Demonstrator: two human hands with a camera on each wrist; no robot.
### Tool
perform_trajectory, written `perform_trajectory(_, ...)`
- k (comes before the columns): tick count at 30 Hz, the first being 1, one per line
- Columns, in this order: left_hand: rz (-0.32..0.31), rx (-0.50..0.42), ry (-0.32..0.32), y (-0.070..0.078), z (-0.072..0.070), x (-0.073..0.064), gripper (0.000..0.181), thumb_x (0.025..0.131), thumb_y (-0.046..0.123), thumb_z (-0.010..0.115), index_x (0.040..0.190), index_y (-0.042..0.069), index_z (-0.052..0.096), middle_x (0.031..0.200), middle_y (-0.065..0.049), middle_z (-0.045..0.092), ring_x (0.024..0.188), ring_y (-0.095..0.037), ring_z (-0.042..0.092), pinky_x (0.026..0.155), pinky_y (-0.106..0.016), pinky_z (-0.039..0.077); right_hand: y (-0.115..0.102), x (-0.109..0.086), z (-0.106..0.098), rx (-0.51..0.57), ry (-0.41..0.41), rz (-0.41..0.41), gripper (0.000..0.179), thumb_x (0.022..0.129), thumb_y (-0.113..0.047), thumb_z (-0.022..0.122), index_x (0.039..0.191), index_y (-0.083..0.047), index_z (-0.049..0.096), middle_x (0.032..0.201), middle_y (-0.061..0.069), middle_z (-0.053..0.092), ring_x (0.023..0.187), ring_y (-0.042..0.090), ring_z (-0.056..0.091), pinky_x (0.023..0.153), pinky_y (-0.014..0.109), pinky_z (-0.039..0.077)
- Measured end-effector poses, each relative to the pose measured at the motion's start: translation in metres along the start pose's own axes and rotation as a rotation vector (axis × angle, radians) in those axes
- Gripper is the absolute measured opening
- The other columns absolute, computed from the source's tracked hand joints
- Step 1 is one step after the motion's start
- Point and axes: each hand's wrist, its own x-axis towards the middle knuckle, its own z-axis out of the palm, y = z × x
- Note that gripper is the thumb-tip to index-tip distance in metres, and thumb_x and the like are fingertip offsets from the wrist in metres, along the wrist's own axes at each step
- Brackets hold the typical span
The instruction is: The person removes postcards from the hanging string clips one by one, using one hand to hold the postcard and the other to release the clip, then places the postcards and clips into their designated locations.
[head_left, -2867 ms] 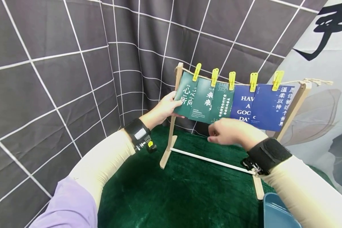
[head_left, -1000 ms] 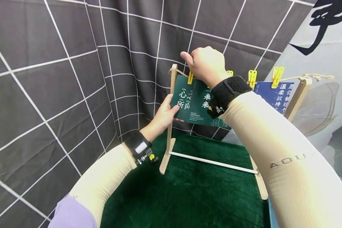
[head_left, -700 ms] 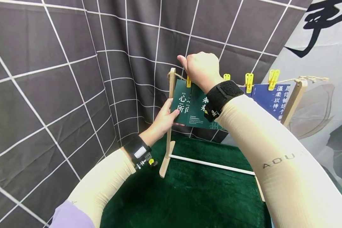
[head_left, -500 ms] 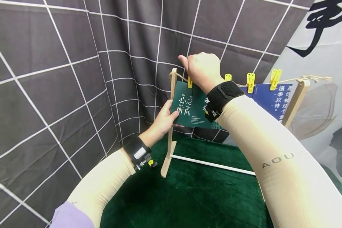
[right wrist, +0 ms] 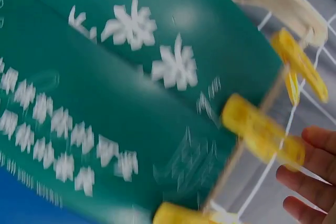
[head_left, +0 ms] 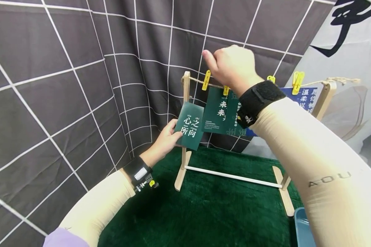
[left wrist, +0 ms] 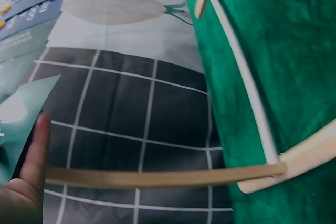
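My left hand [head_left: 164, 137] holds a dark green card [head_left: 190, 126] with white lettering, thumb on its front. The card is tilted and apart from the twine, just in front of the rack's left post. Above it, a yellow clip [head_left: 206, 80] stays on the twine with no card in it. My right hand [head_left: 233, 67] is raised over the line, partly hiding the clips. In the right wrist view its slightly bent fingers [right wrist: 307, 182] are beside another yellow clip [right wrist: 262, 129]; whether they touch it is unclear. That clip holds a second green card [head_left: 214, 111].
The wooden rack has a left post [head_left: 186, 120], a right post [head_left: 323, 101] and a white lower bar [head_left: 233, 176]. More green and blue cards [head_left: 307, 97] hang along the twine. A blue tray [head_left: 303, 228] sits at lower right on the green cloth [head_left: 204, 212].
The leftmost green card has come off its clip and moved down and left with my left hand. My right hand has left that clip, moving right and slightly up.
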Motion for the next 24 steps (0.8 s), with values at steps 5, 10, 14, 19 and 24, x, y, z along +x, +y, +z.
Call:
perform_trajectory(5,-0.023,0.057,0.023,-0.011,-0.014,-0.007,0.024,0.099,-0.001,0.048,0.124,-0.001,0.051,0.123,-0.024,0.065,0.104,-0.032,0.071,0.083,-0.047,0.059,0.017,-0.001,-0.011,-0.036,-0.049,0.019,0.076,0.104,-0.059,0.012,0.081,-0.006,0.061,0.086,0.017,0.065,0.095,0.043,0.062,0.079,0.061,0.05)
perform_trajectory(10,-0.063,0.063,0.039,-0.023,-0.024,-0.015,0.021,0.099,-0.001,0.051,0.12,-0.003,0.054,0.114,-0.023,0.067,0.095,-0.026,0.073,0.08,-0.044,0.06,0.027,-0.003,-0.011,-0.051,-0.059,0.024,0.076,0.104,-0.059,0.014,0.085,-0.006,0.064,0.087,0.018,0.066,0.094,0.044,0.061,0.08,0.061,0.05)
perform_trajectory(14,-0.086,0.039,0.029,-0.031,-0.029,-0.023,0.022,0.099,-0.003,0.051,0.12,-0.005,0.054,0.112,-0.025,0.067,0.089,-0.024,0.073,0.075,-0.045,0.061,0.033,-0.004,-0.01,-0.055,-0.06,0.023,0.077,0.104,-0.059,0.014,0.09,-0.004,0.067,0.09,0.02,0.067,0.094,0.044,0.061,0.081,0.062,0.05)
perform_trajectory(19,-0.112,0.03,0.0,-0.044,-0.032,-0.032,0.024,0.099,-0.003,0.053,0.122,-0.008,0.054,0.109,-0.024,0.068,0.084,-0.022,0.073,0.07,-0.044,0.061,0.041,-0.007,-0.009,-0.053,-0.074,0.03,0.079,0.104,-0.059,0.013,0.096,-0.003,0.067,0.095,0.022,0.068,0.097,0.044,0.059,0.082,0.062,0.05)
perform_trajectory(24,-0.181,0.04,-0.045,-0.059,-0.033,-0.04,0.029,0.1,0.0,0.055,0.128,-0.008,0.054,0.11,-0.023,0.069,0.082,-0.024,0.073,0.071,-0.044,0.061,0.047,-0.012,-0.005,-0.05,-0.046,0.012,0.076,0.105,-0.058,0.014,0.087,-0.004,0.064,0.086,0.02,0.065,0.095,0.042,0.059,0.076,0.06,0.05)
